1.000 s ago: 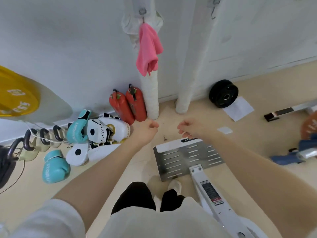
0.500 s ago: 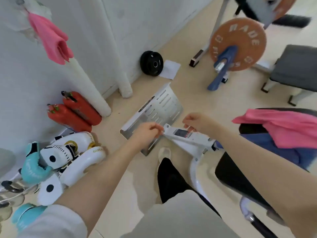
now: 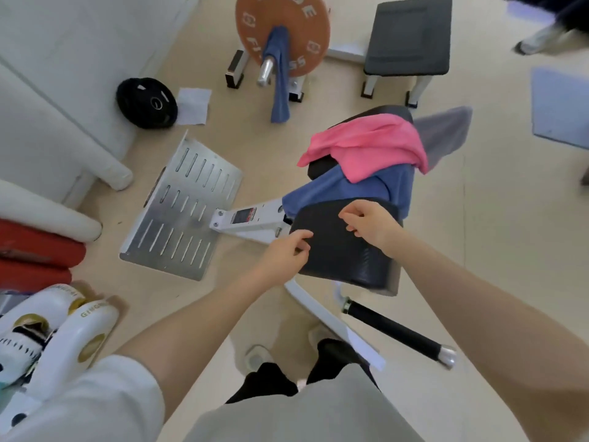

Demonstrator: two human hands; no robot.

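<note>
Found the left hand (image 3: 287, 250) at the 9 o'clock edge of the black pad (image 3: 338, 253), with fingers loosely curled, thumb close to forefinger, gripping nothing. Found the right hand (image 3: 369, 223) over the 12 o'clock part of the black pad, likewise loosely curled and holding nothing. Cannot tell whether either hand touches the surface.

Located the black pad on a white frame (image 3: 255, 218), mid-view, just beyond the person's feet. Noted a blue towel (image 3: 347, 186) at 12 o'clock from the right hand, draped down to the far edge of the black pad, with a pink towel (image 3: 366, 145) lying on top and a grey towel (image 3: 446, 132) at 1 o'clock behind it.

Recorded a slotted metal footplate (image 3: 185, 218) at 9 o'clock from the left hand, joined to the end of the white frame and resting on the floor. Logged a black bar (image 3: 395, 330) with a metal cap at 5 o'clock from the black pad.

Logged further out:
- at 12 o'clock, an orange weight plate (image 3: 283, 30) with a blue cloth (image 3: 279, 90) hung over its sleeve
- at 1 o'clock, a grey stool (image 3: 411, 36)
- at 11 o'clock, a black weight plate (image 3: 146, 103) by the wall, beside a white sheet (image 3: 192, 105)
- at 8 o'clock, red cylinders (image 3: 38, 250) and white boxing gloves (image 3: 63, 330)
</note>
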